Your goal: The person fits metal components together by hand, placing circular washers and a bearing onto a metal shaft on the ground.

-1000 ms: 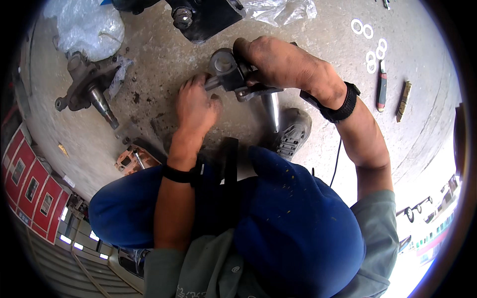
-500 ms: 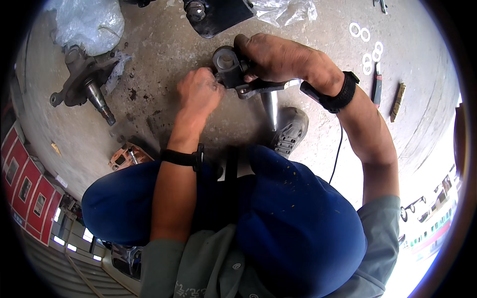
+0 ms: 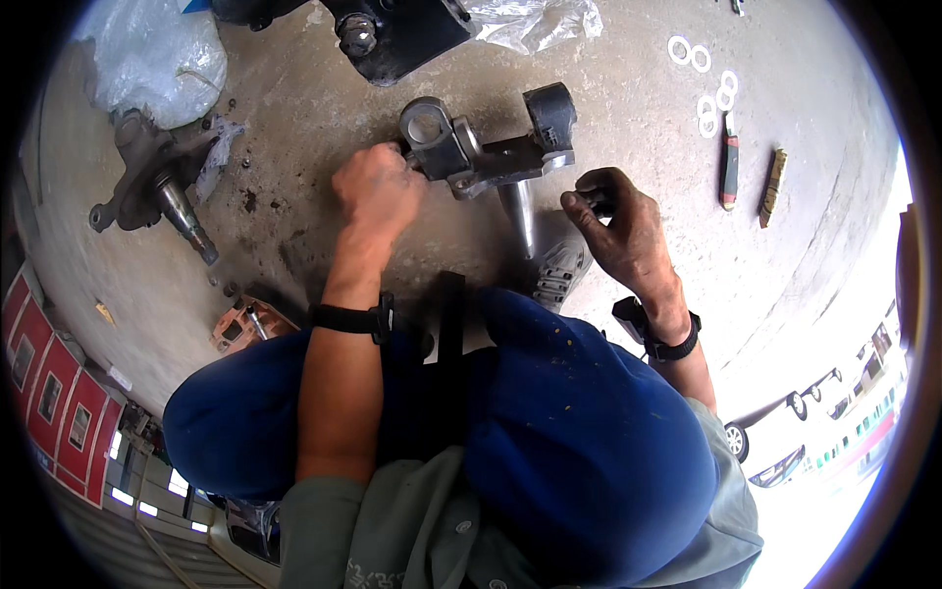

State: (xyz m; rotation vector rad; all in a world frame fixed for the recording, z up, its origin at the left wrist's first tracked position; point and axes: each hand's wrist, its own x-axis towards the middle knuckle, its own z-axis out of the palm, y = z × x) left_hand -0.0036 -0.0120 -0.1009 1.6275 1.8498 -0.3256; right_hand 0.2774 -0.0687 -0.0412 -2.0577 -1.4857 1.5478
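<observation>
A dark steering knuckle (image 3: 500,162) stands over the concrete in front of me, its bored eye at the left and a black lug at the right. Its bright tapered spindle (image 3: 519,218) points toward my right shoe. My left hand (image 3: 378,191) is closed around the knuckle's left end; the fingertips are partly hidden. To the right of the knuckle, apart from it, my right hand (image 3: 626,228) is curled with blackened fingers. Something dark shows between its thumb and fingers, too unclear to name.
Another, dirtier knuckle (image 3: 157,177) lies at the left below clear plastic wrap (image 3: 157,59). A black metal part (image 3: 402,39) is at the far side. White rings (image 3: 702,59), a red-and-black handled tool (image 3: 730,172) and a brownish strip (image 3: 774,187) lie at the right.
My right hand has let go of the knuckle and moved right and nearer to me, uncovering the knuckle's right lug. My left hand stays on its left end.
</observation>
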